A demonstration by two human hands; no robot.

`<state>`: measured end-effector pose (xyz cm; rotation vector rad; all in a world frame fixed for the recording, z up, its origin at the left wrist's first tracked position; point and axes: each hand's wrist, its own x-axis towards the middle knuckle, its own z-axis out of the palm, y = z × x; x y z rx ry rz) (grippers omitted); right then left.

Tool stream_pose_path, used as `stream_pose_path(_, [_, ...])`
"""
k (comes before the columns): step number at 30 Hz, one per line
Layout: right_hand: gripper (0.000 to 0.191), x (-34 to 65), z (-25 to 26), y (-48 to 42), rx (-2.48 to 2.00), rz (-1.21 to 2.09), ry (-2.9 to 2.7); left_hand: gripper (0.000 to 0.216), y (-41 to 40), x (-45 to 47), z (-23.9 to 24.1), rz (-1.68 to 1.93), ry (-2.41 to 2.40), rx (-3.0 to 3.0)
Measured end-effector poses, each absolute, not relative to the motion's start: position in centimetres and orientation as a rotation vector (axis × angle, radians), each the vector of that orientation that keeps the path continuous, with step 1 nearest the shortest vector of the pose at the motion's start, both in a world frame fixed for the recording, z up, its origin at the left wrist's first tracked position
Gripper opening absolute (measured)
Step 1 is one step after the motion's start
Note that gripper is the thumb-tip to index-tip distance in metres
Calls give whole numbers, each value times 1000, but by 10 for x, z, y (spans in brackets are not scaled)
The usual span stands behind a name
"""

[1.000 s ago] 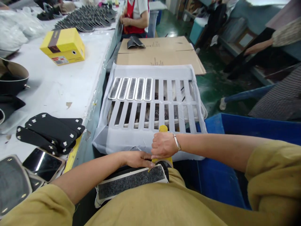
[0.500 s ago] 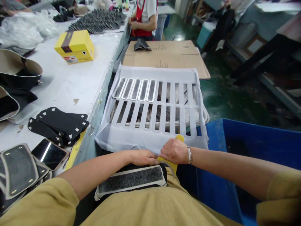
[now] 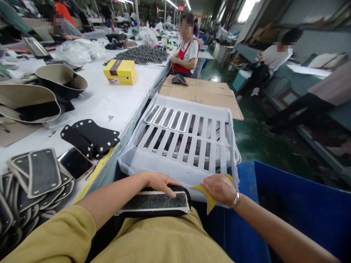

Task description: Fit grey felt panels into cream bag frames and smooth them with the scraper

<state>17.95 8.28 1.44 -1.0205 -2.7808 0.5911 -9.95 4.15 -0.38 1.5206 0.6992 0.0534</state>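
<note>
A dark fuzzy strip with a pale border [image 3: 155, 201] lies across my lap on a black piece. My left hand [image 3: 160, 182] rests on its upper edge with fingers curled over it. To the right, my right hand [image 3: 219, 189] is closed around a flat yellow tool [image 3: 207, 197], its point hanging down off the strip's right end. Just beyond both hands is a white sheet with rows of cut-out slots [image 3: 183, 140], a few slots at the back left still filled with strips.
A white worktable [image 3: 104, 98] on my left holds black pieces with white tabs [image 3: 90, 137], stacked bordered patches [image 3: 35, 175], a yellow box [image 3: 120, 72] and bag parts. A blue bin [image 3: 287, 204] stands at my right. A person in a red apron [image 3: 186, 54] works beyond flat cardboard [image 3: 200, 95].
My view has lifted and swung, showing more of the hall. My right hand with the yellow tool has slid right, off the strip's end. The left hand stays on the strip.
</note>
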Motion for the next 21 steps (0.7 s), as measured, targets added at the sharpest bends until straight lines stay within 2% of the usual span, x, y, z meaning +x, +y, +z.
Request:
stream_pose_path(2, [48,184,16,83,-1253,860,-2493,54,42,-99,-4,45,784,1494])
stream_pose_path(4, [58,178,21,84,-1248,1085,-2310,47,42,-93,-7,43,883,1427])
stream_pose_path(7, [72,154,32,83,-904,1701,-1838,40,42,-83,-15,86,962,1346])
stream_pose_path(9, [79,135,37,80,-676,1994,-1475,36,42,-77,-19,126,974,1340])
stream_pose_path(11, [75,118,38,77,-591,2077,-1294,34,41,-74,-22,148,983,1343])
stream_pose_path(16, [42,101,14,66,-706,2046,-1076,32,39,-73,-19,149,1041,1332])
stream_pose_path(21, [39,112,-13,54,-819,2023,-956,33,44,-73,-15,130,1038,1329])
